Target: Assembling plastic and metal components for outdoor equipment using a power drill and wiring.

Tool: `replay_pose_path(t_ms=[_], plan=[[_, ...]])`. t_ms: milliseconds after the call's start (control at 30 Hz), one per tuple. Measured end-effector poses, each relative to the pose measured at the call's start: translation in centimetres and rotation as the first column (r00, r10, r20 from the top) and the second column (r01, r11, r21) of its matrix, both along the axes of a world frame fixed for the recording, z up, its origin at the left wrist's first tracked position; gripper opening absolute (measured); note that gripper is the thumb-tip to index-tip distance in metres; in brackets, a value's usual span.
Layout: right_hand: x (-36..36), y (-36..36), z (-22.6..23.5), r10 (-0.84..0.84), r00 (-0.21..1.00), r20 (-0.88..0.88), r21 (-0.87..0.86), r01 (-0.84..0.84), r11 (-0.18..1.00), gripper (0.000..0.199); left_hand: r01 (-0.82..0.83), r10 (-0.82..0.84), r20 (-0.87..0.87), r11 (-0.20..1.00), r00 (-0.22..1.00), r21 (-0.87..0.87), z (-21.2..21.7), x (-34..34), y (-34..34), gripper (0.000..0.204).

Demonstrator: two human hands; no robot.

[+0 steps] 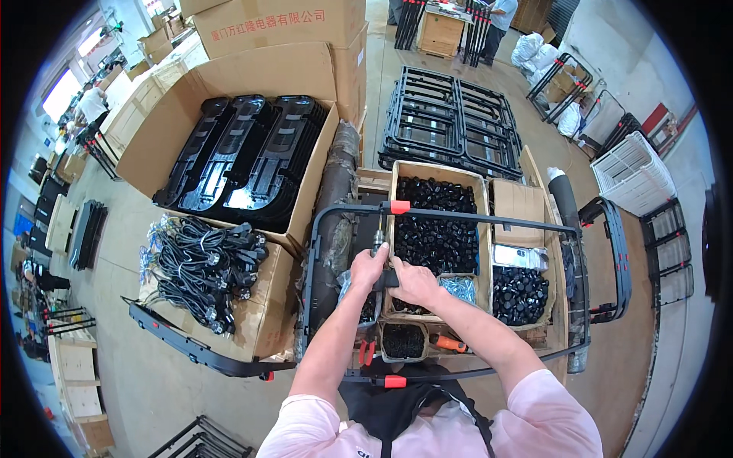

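Observation:
A black rectangular metal frame (489, 219) with red corner pieces lies across the work stand in front of me. Over its left part, a power drill (389, 278) points away from me, its bit near the frame's far bar beside a red piece (399, 207). My left hand (368, 267) is closed around the front of the drill by the chuck. My right hand (414, 283) is closed on the drill's rear from the right; its fingers are partly hidden. Under the frame, a cardboard box holds many small black plastic parts (435, 229).
Small trays of screws (458, 288) and black bits (403, 341) stand near me, by an orange-handled tool (449, 343) and red-handled pliers (367, 353). Black cables (202, 263) and a carton of black panels (252, 153) lie left. Stacked black frames (454, 114) lie beyond.

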State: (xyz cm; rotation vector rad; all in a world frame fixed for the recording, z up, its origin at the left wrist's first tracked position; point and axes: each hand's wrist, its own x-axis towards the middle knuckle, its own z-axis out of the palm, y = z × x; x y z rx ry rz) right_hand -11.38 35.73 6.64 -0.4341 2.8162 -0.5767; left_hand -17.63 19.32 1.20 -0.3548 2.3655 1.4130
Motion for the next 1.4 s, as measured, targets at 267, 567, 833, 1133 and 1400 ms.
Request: replay_pose_path(t_ms=[267, 567, 833, 1133, 1400], plan=[[-0.2, 1.0, -0.4, -0.016, 1.0, -0.007, -0.023, 0.016, 1.0, 0.068, 0.058, -0.061, -0.045, 0.997, 0.997, -0.057, 0.4, -0.1, 0.7, 0.075], [-1.1, 1.5, -0.9, -0.027, 0.999, -0.038, -0.034, 0.025, 0.999, 0.069, 0.011, -0.012, -0.025, 0.999, 1.0, -0.036, -0.6, -1.1, 1.5, 0.073], [-1.8, 2.6, -2.1, -0.026, 0.998, -0.061, -0.092, 0.02, 0.996, 0.091, 0.008, -0.012, -0.035, 0.995, 0.999, -0.1, -1.3, -2.0, 2.3, 0.074], [-2.2, 2.8, -1.4, -0.028, 0.999, -0.033, -0.12, 0.024, 0.992, 0.095, 0.057, -0.062, -0.014, 0.962, 0.998, -0.267, 0.3, -2.5, 2.8, 0.082], [-1.7, 2.1, -2.1, -0.029, 0.995, -0.1, -0.184, 0.01, 0.983, 0.059, 0.138, -0.118, 0.073, 0.914, 0.99, -0.383, 1.8, -2.6, 3.2, 0.087]])
